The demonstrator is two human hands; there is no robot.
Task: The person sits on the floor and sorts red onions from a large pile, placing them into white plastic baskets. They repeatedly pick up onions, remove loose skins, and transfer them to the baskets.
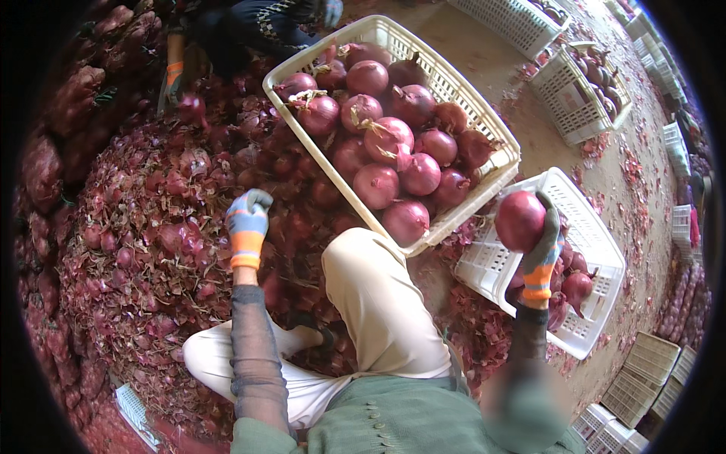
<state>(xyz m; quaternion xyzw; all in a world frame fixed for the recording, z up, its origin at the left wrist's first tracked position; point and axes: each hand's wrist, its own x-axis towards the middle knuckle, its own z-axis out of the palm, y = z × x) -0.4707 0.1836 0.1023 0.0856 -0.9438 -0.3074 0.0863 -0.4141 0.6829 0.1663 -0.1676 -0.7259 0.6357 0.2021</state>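
Observation:
My right hand (541, 255), in a grey, blue and orange work glove, grips a large red onion (519, 221). It holds the onion above a white plastic crate (604, 255) with several red onions (577, 288) inside. My left hand (249, 218), gloved alike, is curled into a loose fist over the heap of onions and dry skins (164, 244); no object shows in it. In front of my knee, a cream plastic crate (334, 176) holds many large red onions (388, 139), filling much of it.
Across the heap, a co-worker's gloved hand (172, 85) is close to a red onion (191, 108). More crates with onions (578, 93) stand at the upper right. Stacked crates (641, 369) are at the lower right. Filled net sacks (42, 170) line the left side.

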